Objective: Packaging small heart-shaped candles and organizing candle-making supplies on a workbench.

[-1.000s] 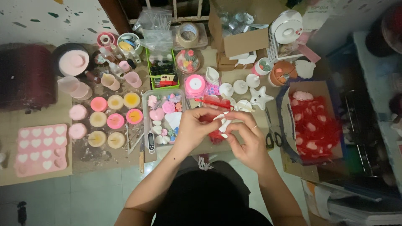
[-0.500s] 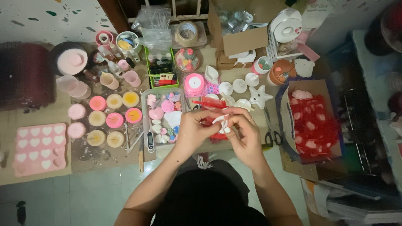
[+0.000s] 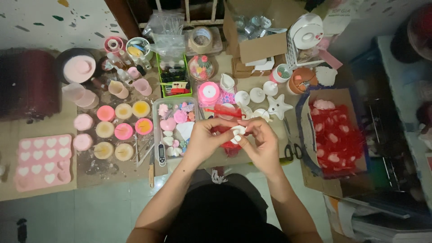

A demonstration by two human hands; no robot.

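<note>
Small white piece (image 3: pixel 237 131) pinched between fingers of left hand (image 3: pixel 204 139) and right hand (image 3: pixel 263 146) — judged light, brittle; best gripped at edges.

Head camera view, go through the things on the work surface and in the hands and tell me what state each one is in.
Small white piece: pinched between both hands.
Left hand: closed on it.
Right hand: closed on it.
Heart mould: cavities filled white.
Round candles: unlit, in rows.
Clear tray: open, holding small shapes.
Cardboard box: open, red filler inside.
Scissors: lying flat.
</note>
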